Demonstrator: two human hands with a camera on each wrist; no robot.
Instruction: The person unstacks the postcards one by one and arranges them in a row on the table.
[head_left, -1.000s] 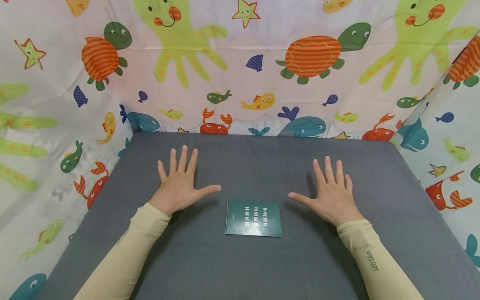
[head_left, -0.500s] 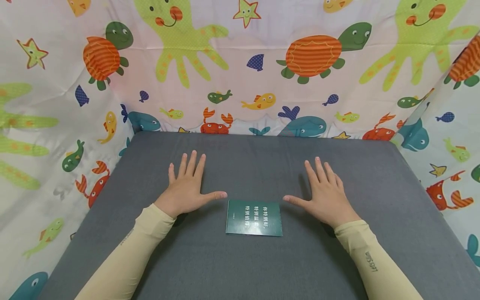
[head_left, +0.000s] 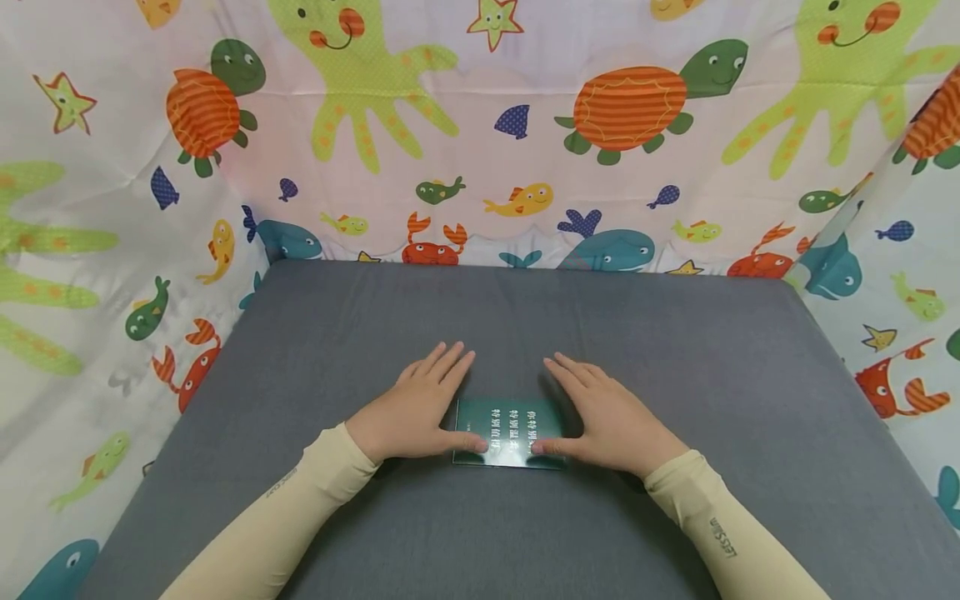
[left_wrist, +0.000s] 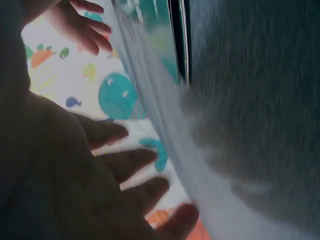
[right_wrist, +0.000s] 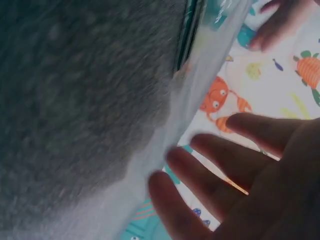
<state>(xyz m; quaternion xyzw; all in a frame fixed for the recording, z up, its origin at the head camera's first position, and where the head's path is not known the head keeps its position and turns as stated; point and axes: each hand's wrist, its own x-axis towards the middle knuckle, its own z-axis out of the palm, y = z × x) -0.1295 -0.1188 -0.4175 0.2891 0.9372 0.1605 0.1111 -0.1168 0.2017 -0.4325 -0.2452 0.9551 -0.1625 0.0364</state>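
A thin green booklet (head_left: 512,425) with white printed characters lies flat in the middle of the grey table. My left hand (head_left: 420,412) is at its left side, thumb reaching over the cover and the other fingers extended forward. On the opposite side my right hand (head_left: 611,421) mirrors it, thumb overlapping the cover in the head view. In the left wrist view the edge of the booklet (left_wrist: 162,35) shows beyond loosely spread fingers (left_wrist: 140,160). The right wrist view has the booklet's edge (right_wrist: 189,37) at the top, with the fingers (right_wrist: 215,155) spread below it.
The grey cloth-covered tabletop (head_left: 495,533) extends around the booklet. A white curtain (head_left: 465,117) printed with sea animals stands behind the table and along its left and right sides.
Both hands have moved inward and toward the near side, from wide apart to the booklet's two sides. Their fingers are less spread now. The booklet has stayed in place.
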